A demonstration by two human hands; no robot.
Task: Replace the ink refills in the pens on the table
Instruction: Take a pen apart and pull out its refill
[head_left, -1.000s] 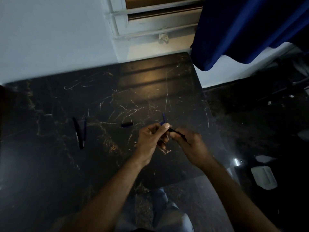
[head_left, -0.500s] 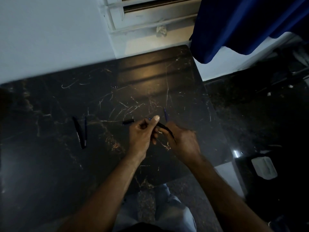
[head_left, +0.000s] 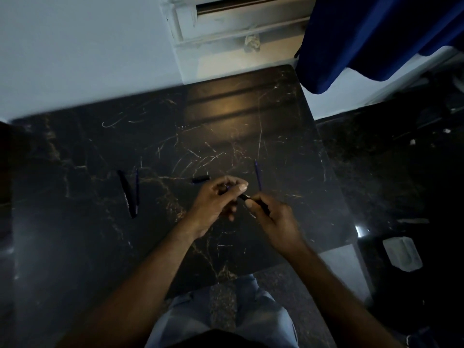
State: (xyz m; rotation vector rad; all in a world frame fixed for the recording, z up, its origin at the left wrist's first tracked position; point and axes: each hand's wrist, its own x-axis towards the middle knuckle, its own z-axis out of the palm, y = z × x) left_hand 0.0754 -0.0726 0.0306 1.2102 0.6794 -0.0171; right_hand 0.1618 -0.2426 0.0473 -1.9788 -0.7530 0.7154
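Observation:
My right hand [head_left: 273, 217] grips a black pen barrel [head_left: 256, 203] that points up-left toward my left hand [head_left: 218, 199]. My left hand pinches a small dark pen part [head_left: 227, 188] between thumb and fingers; most of it is hidden. Both hands hover over the dark marble table [head_left: 100, 247]. A blue refill [head_left: 257, 175] lies just beyond my right hand. A black pen cap [head_left: 200, 179] lies just past my left hand. At the left lie a black pen [head_left: 127, 194] and a second blue refill [head_left: 137, 190], side by side.
A white wall and a window frame [head_left: 226, 23] stand behind the table. A blue curtain [head_left: 376, 38] hangs at the upper right. On the dark floor to the right sits a white tray-like object [head_left: 401, 253]. My knees show below the table's near edge.
The blue refill that was by my fingers now lies on the table beyond my right hand. My hands have drawn slightly apart, and the left hand has moved off the barrel's end.

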